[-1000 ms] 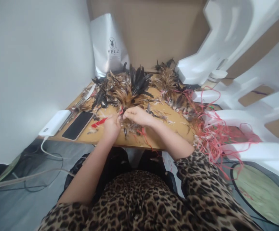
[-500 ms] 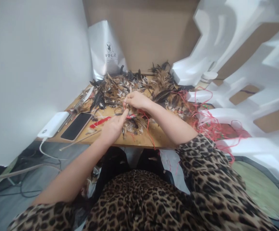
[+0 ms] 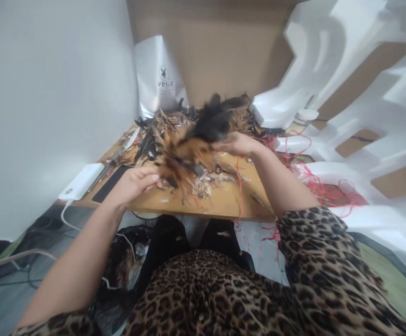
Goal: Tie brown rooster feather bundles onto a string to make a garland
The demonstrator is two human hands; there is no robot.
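A bundle of brown and black feathers (image 3: 208, 126) is lifted above the tabletop between my hands, smeared by motion. My left hand (image 3: 136, 184) is closed in a pinch at the bundle's lower left end, above the table's front part. At its right end, my right hand (image 3: 239, 143) has its fingers closed on the bundle, and the fingertips are partly hidden by feathers. A red cord (image 3: 239, 186) hangs below my right hand and over the table's front edge. Loose feather scraps (image 3: 204, 186) lie on the wooden table (image 3: 174, 205) under the bundle.
At the back left stands a silver bag (image 3: 160, 79) by a pile of feathers (image 3: 169, 121). A phone (image 3: 110, 184) and a white power bank (image 3: 81, 182) lie left. Tangled red cords (image 3: 315, 182), a lidded jar (image 3: 302, 119) and white foam pieces (image 3: 360, 214) are right.
My hands have moved apart, left hand leftward and right hand rightward. The feather bundle has come up off the table between them. The red strip by my left hand is no longer visible.
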